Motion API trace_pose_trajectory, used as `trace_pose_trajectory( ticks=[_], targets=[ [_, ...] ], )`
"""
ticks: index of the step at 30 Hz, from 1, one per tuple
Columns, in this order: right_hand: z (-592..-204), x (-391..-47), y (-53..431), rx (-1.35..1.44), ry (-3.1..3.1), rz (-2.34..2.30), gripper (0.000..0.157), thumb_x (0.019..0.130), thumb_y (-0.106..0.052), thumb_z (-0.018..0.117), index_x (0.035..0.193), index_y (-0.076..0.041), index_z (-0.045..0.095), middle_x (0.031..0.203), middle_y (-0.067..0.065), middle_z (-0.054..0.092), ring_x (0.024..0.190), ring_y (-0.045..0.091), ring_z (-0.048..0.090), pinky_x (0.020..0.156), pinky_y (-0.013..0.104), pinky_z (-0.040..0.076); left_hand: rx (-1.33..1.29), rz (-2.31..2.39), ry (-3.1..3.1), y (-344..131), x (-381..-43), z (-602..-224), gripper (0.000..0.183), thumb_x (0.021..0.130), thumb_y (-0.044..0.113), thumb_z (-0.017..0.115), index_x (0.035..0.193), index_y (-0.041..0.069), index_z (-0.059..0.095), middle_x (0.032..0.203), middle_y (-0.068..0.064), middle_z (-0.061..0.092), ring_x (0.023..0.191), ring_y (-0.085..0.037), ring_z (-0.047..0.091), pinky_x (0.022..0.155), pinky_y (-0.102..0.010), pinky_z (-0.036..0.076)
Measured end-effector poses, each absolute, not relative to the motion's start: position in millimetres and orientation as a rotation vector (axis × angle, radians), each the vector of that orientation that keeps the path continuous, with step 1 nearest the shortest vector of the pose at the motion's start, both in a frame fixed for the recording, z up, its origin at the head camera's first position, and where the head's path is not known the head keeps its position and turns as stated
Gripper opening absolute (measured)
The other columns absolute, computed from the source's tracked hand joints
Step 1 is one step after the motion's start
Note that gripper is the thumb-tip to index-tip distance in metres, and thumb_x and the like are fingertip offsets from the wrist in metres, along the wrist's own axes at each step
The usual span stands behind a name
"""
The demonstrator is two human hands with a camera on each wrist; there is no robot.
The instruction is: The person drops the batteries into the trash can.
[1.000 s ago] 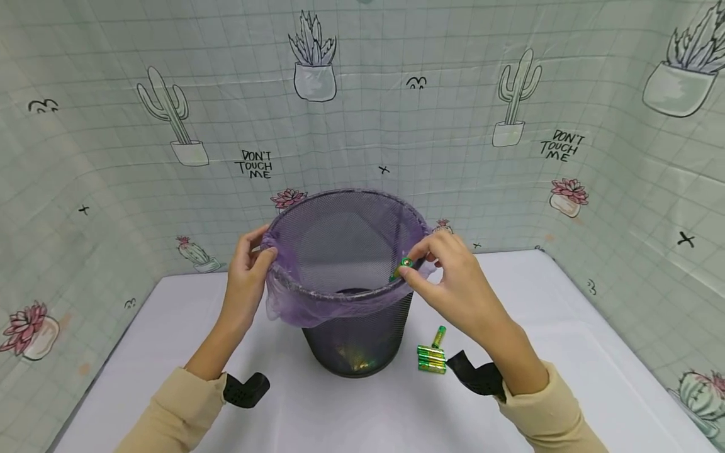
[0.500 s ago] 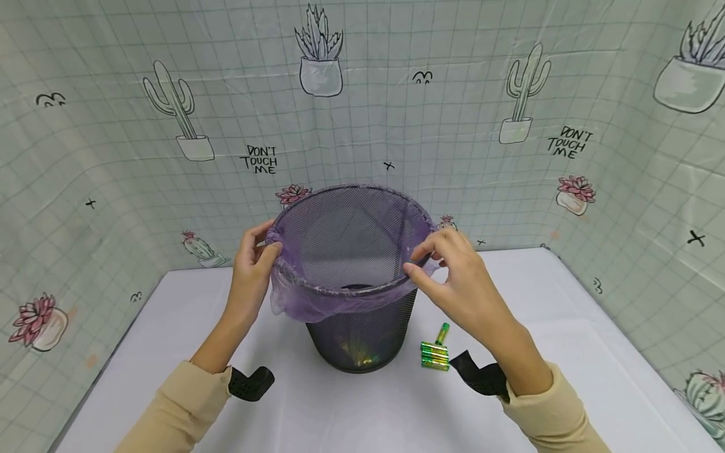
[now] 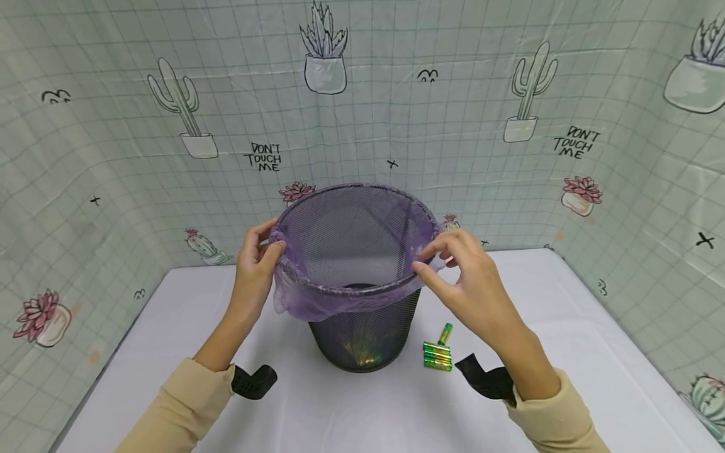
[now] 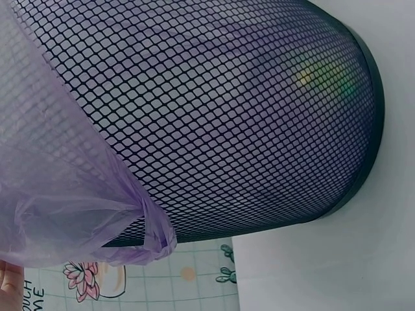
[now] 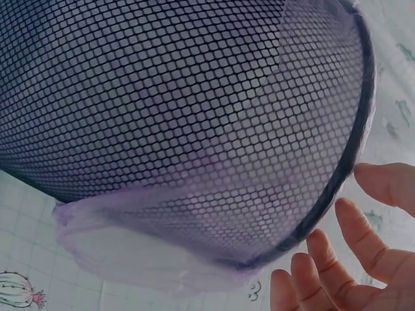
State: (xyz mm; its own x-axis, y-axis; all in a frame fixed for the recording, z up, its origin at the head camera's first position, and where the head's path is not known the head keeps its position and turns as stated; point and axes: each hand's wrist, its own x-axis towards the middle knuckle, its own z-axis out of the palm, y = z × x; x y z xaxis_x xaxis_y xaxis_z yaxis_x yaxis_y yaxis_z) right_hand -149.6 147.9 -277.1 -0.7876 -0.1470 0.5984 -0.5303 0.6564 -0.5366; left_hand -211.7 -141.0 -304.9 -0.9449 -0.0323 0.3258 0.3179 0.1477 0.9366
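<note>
A black mesh wastebasket (image 3: 359, 343) stands upright on the white table, lined with a thin purple bag (image 3: 317, 306) folded over its rim. My left hand (image 3: 253, 267) grips the rim and bag at the left; only a sliver of its fingers (image 4: 10, 285) shows in the left wrist view. At the right side of the rim is my right hand (image 3: 478, 299), holding nothing. Its fingers are loosely bent and spread apart, with the thumb by the rim, as the right wrist view shows. Green-gold shapes (image 4: 324, 78) glint through the mesh near the bottom, too blurred to make out.
Several green and gold batteries (image 3: 437, 357) lie on the table to the right of the basket, most side by side and one (image 3: 445, 333) at an angle behind them. Cloth printed with cacti (image 3: 362, 113) hangs behind and at both sides.
One second ago my right hand pinched a battery over the rim; it has let go and the battery is gone from the fingers. My left hand keeps its grip. The whole view shifted slightly.
</note>
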Motion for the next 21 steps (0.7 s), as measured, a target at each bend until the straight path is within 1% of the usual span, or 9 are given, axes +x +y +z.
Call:
trace_pose_trajectory(
  ticks=[2, 6, 8, 11, 16, 21],
  targets=[
    [-278, -149, 151, 0.496, -2.344, 1.0, 0.013, 0.085, -0.012, 0.066, 0.096, -0.007, 0.061, 0.1, 0.005, 0.056, 0.089, 0.017, 0.05, 0.078, 0.035, 0.044, -0.277, -1.862, -2.164, -141, -212, -305, 0.043, 0.095, 0.01, 0.044, 0.138, 0.009, 0.039, 0.128, -0.005, 0.042, 0.099, -0.006, 0.05, 0.079, -0.012, 0.042],
    [-285, -150, 158, 0.435, -2.325, 1.017, 0.014, 0.087, -0.013, 0.064, 0.098, -0.006, 0.06, 0.102, 0.006, 0.056, 0.087, 0.017, 0.049, 0.077, 0.027, 0.042, -0.278, -1.868, -2.158, -141, -212, -306, 0.043, 0.095, 0.01, 0.044, 0.137, 0.009, 0.039, 0.127, -0.005, 0.043, 0.097, -0.005, 0.05, 0.079, -0.013, 0.042],
    [-290, -151, 163, 0.404, -2.329, 1.024, 0.015, 0.087, -0.014, 0.064, 0.099, -0.005, 0.061, 0.101, 0.007, 0.056, 0.087, 0.016, 0.049, 0.077, 0.025, 0.042, -0.284, -1.879, -2.15, -141, -212, -306, 0.042, 0.095, 0.009, 0.043, 0.137, 0.009, 0.039, 0.126, -0.005, 0.043, 0.096, -0.005, 0.05, 0.078, -0.013, 0.042],
    [-300, -153, 171, 0.352, -2.375, 1.021, 0.016, 0.088, -0.016, 0.062, 0.099, -0.005, 0.061, 0.101, 0.007, 0.056, 0.087, 0.016, 0.048, 0.077, 0.027, 0.042, -0.29, -1.887, -2.145, -140, -212, -306, 0.042, 0.095, 0.008, 0.043, 0.137, 0.009, 0.039, 0.126, -0.005, 0.042, 0.096, -0.006, 0.05, 0.078, -0.014, 0.042],
    [-318, -160, 181, 0.25, -2.508, 1.007, 0.02, 0.09, -0.02, 0.06, 0.099, -0.003, 0.061, 0.101, 0.01, 0.057, 0.087, 0.019, 0.048, 0.076, 0.036, 0.044, -0.29, -1.887, -2.151, -140, -213, -305, 0.042, 0.096, 0.009, 0.043, 0.137, 0.009, 0.039, 0.127, -0.006, 0.042, 0.097, -0.007, 0.05, 0.079, -0.014, 0.042],
    [-336, -168, 192, 0.185, -2.642, 1.01, 0.023, 0.09, -0.023, 0.059, 0.099, -0.002, 0.061, 0.101, 0.014, 0.058, 0.089, 0.027, 0.051, 0.074, 0.036, 0.043, -0.279, -1.883, -2.152, -140, -214, -305, 0.042, 0.095, 0.01, 0.044, 0.137, 0.01, 0.039, 0.128, -0.007, 0.042, 0.097, -0.007, 0.05, 0.079, -0.014, 0.042]
  ],
)
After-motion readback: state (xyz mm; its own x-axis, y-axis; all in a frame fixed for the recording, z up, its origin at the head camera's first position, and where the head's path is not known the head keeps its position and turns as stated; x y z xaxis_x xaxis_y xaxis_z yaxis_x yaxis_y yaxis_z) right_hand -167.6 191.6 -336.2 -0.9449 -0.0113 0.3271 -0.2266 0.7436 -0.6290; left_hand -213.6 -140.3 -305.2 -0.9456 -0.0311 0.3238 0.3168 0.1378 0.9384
